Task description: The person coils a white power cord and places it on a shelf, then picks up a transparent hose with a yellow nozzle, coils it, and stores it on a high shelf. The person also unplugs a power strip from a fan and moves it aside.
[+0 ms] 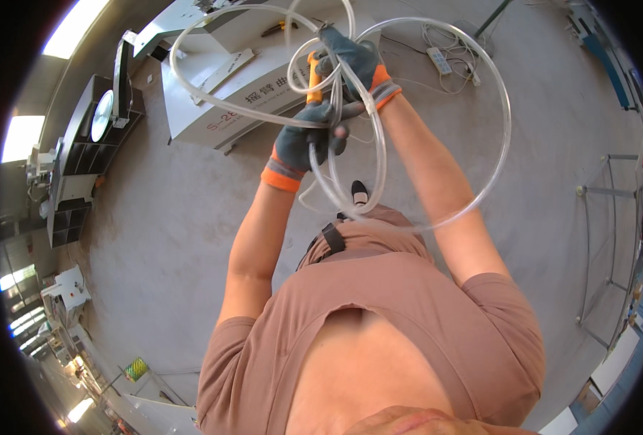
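Observation:
Loops of clear plastic hose [508,109] spread wide around both my hands, in front of my body. My left hand [303,141], in a dark grey work glove with an orange cuff, is closed on gathered strands of the hose. Out of its top sticks an orange handle [313,76]; the rest of that tool is hidden by gloves and hose. Slightly higher and to the right, my right hand [358,61], gloved the same way, grips the bundled strands. One loop hangs down past my right forearm.
Beyond my hands stands a white machine base [227,109] with printed lettering and yellow-handled pliers [278,29] on it. A white power strip [439,61] and tangled cables lie on the floor. A metal frame [608,246] stands right, a black shelf unit [82,156] left.

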{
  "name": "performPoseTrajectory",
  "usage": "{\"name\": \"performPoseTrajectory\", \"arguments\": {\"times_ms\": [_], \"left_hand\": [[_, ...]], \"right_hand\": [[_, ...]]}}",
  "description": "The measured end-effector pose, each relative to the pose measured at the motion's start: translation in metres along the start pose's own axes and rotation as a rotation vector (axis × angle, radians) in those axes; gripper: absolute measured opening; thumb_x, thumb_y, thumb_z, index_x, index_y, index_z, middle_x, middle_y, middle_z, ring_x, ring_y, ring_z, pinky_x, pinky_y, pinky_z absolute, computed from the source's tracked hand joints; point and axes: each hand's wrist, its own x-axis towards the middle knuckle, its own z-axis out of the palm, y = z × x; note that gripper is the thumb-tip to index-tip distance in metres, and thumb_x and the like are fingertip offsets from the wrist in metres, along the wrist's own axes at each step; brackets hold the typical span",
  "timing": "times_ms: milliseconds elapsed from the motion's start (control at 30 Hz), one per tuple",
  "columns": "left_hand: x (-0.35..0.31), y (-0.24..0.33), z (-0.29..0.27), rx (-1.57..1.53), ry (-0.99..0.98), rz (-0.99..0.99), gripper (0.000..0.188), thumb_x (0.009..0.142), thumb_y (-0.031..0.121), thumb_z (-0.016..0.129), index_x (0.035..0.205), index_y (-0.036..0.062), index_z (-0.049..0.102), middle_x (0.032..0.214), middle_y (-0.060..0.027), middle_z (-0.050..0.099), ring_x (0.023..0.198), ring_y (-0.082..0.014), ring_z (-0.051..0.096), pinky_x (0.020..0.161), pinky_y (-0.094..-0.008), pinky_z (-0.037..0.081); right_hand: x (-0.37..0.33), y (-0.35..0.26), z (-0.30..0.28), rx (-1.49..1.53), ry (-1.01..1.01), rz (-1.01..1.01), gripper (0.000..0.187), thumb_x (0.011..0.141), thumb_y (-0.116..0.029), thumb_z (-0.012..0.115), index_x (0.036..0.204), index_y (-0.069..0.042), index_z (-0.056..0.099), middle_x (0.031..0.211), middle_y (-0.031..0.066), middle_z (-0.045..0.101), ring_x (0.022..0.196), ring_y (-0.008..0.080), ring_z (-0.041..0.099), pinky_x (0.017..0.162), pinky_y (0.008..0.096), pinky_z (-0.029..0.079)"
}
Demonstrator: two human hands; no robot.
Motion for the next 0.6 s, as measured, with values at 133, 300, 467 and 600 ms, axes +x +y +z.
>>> {"name": "performPoseTrajectory", "arguments": {"times_ms": [133, 300, 467, 600], "left_hand": [[-0.014, -0.003, 0.015, -0.123, -0.014, -0.103, 0.033, 0.098, 0.024, 0.057, 0.113, -0.0057, 0.058, 0.073, -0.0014, 0.051, 0.066, -0.0096, 0.049, 0.060, -0.0256, 0.044], [-0.036, 0.047, 0.064, -0.131, -0.093, 0.035, 0.030, 0.100, 0.025, 0.053, 0.111, -0.0028, 0.055, 0.069, 0.0036, 0.042, 0.061, -0.0089, 0.040, 0.058, -0.0250, 0.037], [-0.055, 0.114, 0.150, 0.852, 0.091, 0.664, 0.029, 0.098, 0.020, 0.056, 0.114, -0.0037, 0.052, 0.074, 0.0001, 0.045, 0.064, -0.0114, 0.042, 0.063, -0.0257, 0.040], [-0.098, 0.199, 0.199, 1.645, 0.218, 1.099, 0.024, 0.092, 0.014, 0.057, 0.109, -0.0009, 0.050, 0.088, -0.0060, 0.053, 0.081, -0.0175, 0.054, 0.075, -0.0297, 0.049]], "right_hand": [[0.004, 0.024, -0.038, -0.376, 0.059, -0.179, 0.054, 0.090, -0.053, 0.065, 0.087, 0.001, 0.068, 0.072, 0.0055, 0.063, 0.068, 0.0150, 0.057, 0.066, 0.0311, 0.049], [-0.086, 0.066, -0.050, 0.459, -0.097, 0.004, 0.037, 0.102, -0.013, 0.052, 0.137, -0.002, 0.051, 0.131, 0.0131, 0.060, 0.119, 0.0217, 0.059, 0.099, 0.0313, 0.053], [-0.207, 0.203, -0.006, 0.144, -1.103, 0.047, 0.028, 0.093, -0.022, 0.064, 0.109, 0.000, 0.069, 0.110, 0.0071, 0.069, 0.097, 0.0191, 0.064, 0.093, 0.0352, 0.049], [-0.242, 0.167, -0.048, -0.787, -0.934, 0.137, 0.061, 0.075, -0.045, 0.077, 0.110, 0.005, 0.067, 0.093, 0.0190, 0.068, 0.097, 0.0301, 0.066, 0.085, 0.0410, 0.049]]}}
